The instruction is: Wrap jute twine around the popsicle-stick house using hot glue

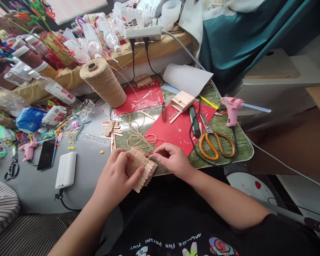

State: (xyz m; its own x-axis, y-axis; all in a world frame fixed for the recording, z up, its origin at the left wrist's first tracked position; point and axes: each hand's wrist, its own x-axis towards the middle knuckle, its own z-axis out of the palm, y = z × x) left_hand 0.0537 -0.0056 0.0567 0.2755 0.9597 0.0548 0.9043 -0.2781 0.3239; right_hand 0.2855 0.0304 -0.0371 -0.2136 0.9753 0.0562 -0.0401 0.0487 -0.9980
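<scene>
My left hand is wrapped round a small craft piece of wooden popsicle sticks, whose upper part is wound with jute twine. The rounded stick ends point down toward my lap. My right hand pinches the twine at the right edge of the piece, thumb against forefinger. Loose loops of twine lie on the table just beyond. Farther back stands a large spool of twine, tilted in view.
Scissors with orange handles, a box cutter and a pink glue gun lie to the right. A small wooden stick box rests on red paper. Loose popsicle sticks, a white power bank and a phone are leftward.
</scene>
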